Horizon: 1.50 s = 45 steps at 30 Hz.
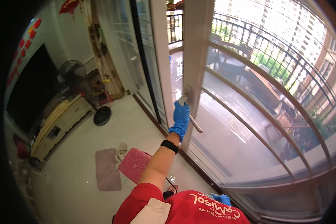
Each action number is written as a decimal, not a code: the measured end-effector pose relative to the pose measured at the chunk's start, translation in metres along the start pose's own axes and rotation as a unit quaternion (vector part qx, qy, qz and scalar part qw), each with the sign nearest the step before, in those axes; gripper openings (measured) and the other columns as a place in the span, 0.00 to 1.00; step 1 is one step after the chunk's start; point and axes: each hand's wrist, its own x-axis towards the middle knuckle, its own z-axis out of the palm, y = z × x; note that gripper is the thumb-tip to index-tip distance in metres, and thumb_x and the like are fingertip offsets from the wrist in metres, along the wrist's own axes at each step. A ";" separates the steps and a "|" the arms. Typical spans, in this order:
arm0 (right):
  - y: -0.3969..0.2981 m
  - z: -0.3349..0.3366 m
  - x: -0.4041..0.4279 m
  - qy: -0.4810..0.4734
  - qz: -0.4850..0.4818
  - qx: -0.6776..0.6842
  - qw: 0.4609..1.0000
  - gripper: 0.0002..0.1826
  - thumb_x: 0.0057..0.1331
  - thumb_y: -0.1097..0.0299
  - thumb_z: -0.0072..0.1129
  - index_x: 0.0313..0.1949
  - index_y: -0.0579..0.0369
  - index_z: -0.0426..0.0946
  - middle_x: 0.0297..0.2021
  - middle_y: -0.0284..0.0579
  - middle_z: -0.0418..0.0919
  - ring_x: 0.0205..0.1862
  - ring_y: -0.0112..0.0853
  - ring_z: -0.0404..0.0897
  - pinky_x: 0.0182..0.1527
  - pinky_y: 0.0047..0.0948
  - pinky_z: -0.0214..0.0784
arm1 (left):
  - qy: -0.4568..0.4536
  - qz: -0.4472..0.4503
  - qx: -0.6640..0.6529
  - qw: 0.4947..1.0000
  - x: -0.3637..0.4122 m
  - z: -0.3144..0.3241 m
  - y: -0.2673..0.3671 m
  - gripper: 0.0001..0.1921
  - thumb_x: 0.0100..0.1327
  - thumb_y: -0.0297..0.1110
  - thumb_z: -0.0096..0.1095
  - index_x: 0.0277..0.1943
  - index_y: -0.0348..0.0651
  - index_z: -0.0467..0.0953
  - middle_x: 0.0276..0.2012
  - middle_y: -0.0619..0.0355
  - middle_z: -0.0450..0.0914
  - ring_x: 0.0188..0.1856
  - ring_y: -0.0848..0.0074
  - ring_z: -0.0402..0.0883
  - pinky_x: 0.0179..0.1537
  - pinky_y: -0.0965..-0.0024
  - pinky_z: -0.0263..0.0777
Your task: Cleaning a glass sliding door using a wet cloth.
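My left hand [182, 116], in a blue rubber glove with a black band at the wrist, is closed around the handle [184, 98] of a sliding glass door [196, 56]. The arm reaches out straight from a red sleeve. Low in the view, close to my red shirt, my right hand [222, 199] shows only in part, also in a blue glove. Something pale lies at its fingers, but what it is cannot be told. Curved bars run across the glass pane [226, 126] on the right.
A pink plastic stool [135, 165], a beige cloth [121, 154] and a pinkish mat [108, 169] are on the tiled floor at the left. Farther off stand a fan [102, 115] and a TV cabinet [61, 123]. The brown door track [196, 163] crosses the floor; beyond the glass is a railed balcony.
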 end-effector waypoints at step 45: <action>-0.234 -0.016 0.057 0.147 -0.041 -0.085 0.985 0.21 0.48 0.57 0.69 0.41 0.49 0.82 0.24 0.56 0.77 0.27 0.50 0.79 0.31 0.43 0.70 | -0.710 0.239 -0.025 0.662 -0.203 0.060 0.025 0.51 0.58 0.47 0.66 0.72 0.35 0.38 0.71 0.36 0.46 0.70 0.50 0.53 0.68 0.63 0.52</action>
